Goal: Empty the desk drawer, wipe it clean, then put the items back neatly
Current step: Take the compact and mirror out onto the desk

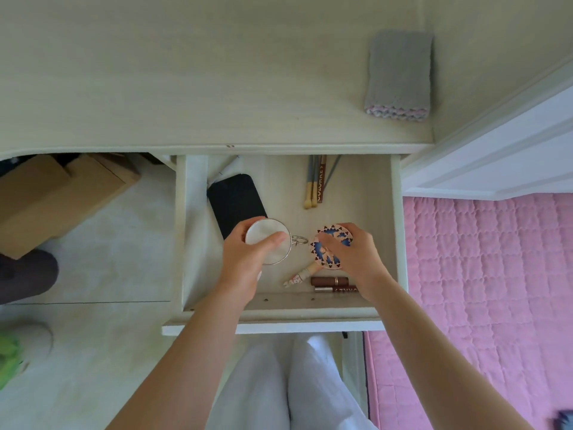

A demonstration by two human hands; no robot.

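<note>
The pale desk drawer [396, 231] is pulled out below the desk top. My left hand [245, 262] grips a round white mirror [273, 243] with a metal rim and ring. My right hand [353, 252] is closed on a round patterned paddle brush [328, 259], pink with blue and black shapes. In the drawer lie a black phone [232, 203], several pencils and brushes [316, 184] at the back, and two brown lipstick tubes [331, 283] near the front. A folded grey cloth [400, 72] rests on the desk top at the right.
A cardboard box [55, 197] stands on the floor left of the drawer. A pink quilted bed cover [483, 274] lies to the right. My legs in white trousers [288, 386] are below the drawer front. A white door frame [496, 144] stands at the upper right.
</note>
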